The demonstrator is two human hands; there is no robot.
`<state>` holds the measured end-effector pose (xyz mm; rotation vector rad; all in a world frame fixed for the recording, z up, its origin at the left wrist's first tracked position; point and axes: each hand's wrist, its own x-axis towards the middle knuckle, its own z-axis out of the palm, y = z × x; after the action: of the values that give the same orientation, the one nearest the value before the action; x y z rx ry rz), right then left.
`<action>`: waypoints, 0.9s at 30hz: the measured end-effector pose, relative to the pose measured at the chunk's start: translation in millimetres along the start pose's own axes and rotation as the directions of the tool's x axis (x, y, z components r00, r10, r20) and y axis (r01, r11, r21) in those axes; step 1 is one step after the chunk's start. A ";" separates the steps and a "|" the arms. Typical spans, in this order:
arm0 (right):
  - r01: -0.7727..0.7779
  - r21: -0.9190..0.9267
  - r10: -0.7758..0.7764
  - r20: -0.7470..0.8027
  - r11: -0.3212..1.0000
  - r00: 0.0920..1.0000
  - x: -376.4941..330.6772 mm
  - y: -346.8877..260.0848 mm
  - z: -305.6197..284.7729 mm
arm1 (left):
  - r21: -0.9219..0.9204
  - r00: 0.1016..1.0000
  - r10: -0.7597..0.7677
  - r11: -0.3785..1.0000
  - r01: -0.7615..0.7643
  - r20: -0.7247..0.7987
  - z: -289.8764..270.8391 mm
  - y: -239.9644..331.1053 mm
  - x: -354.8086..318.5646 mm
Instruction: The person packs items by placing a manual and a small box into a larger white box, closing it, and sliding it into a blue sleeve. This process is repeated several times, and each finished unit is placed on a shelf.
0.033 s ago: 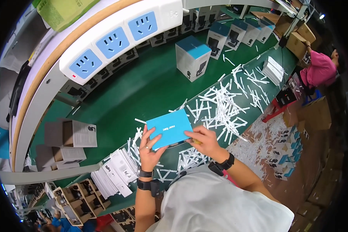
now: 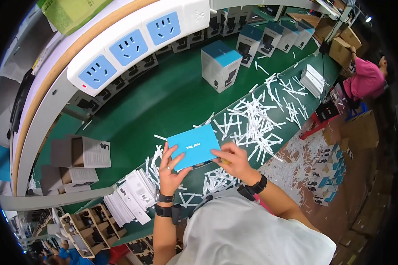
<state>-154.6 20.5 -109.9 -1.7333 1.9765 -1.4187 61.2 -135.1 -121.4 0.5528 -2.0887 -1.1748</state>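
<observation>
Both my hands hold a small flat blue box [image 2: 193, 146] just above the near edge of the green belt [image 2: 163, 101]. My left hand [image 2: 172, 170] grips its lower left corner, fingers spread up onto the top face. My right hand [image 2: 234, 161] clasps its right edge, thumb on the lid. A dark watch sits on each wrist. The box lies tilted, its blue top facing me.
White paper strips [image 2: 256, 119] litter the belt and the floor to the right. White-and-blue cartons [image 2: 220, 65] stand on the belt, more in a far row. Leaflet stacks [image 2: 132, 196] and open grey boxes [image 2: 82, 152] lie left. A power strip [image 2: 132, 39] hangs overhead. A person in pink [image 2: 365, 79] works far right.
</observation>
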 end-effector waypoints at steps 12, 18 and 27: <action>0.199 -0.133 -0.200 0.005 0.971 0.980 -19.0 16.3 11.3 | 0.739 0.925 -0.027 0.610 -0.284 0.378 40.1 49.9 9.6; 0.110 0.111 -0.114 0.031 0.988 0.993 17.1 29.4 12.2 | 0.716 0.937 0.103 0.620 -0.322 0.333 38.6 34.3 13.9; -0.071 0.296 0.007 0.213 0.953 0.977 24.0 40.1 14.3 | 0.678 0.903 -0.039 0.675 -0.292 0.427 -0.6 37.8 57.6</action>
<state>-180.7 -12.0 -135.6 -1.6216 1.5822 -1.3756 20.7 -153.3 -68.8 0.5118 -2.9220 -0.3111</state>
